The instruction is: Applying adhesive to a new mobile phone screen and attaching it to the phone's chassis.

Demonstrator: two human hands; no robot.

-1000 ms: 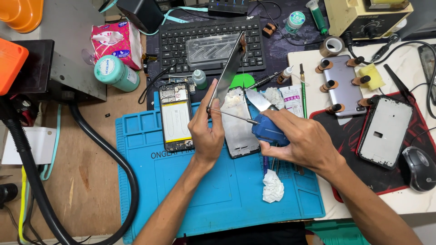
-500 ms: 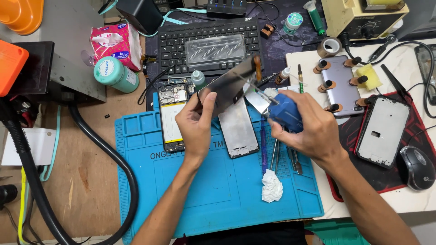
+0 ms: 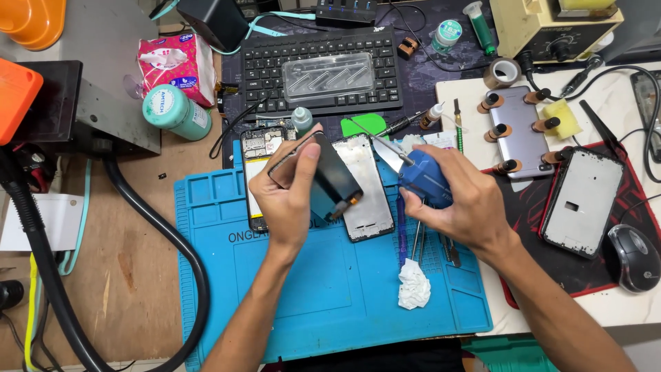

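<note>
Left hand [image 3: 289, 200] pinches a dark phone screen [image 3: 323, 176] mid-frame; right hand [image 3: 461, 200] grips a blue scraper [image 3: 421, 180] just right of it.

head view, steeply downward, close over workbench [image 3: 124, 275]

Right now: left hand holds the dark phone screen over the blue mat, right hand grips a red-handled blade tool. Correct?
Not quite. The head view shows the right hand gripping a blue-handled blade tool, not red. The left hand does hold the dark phone screen over the blue mat.

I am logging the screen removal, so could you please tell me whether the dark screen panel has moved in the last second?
Yes. The dark screen panel in the left hand has swung down leftward from the keyboard.
</note>
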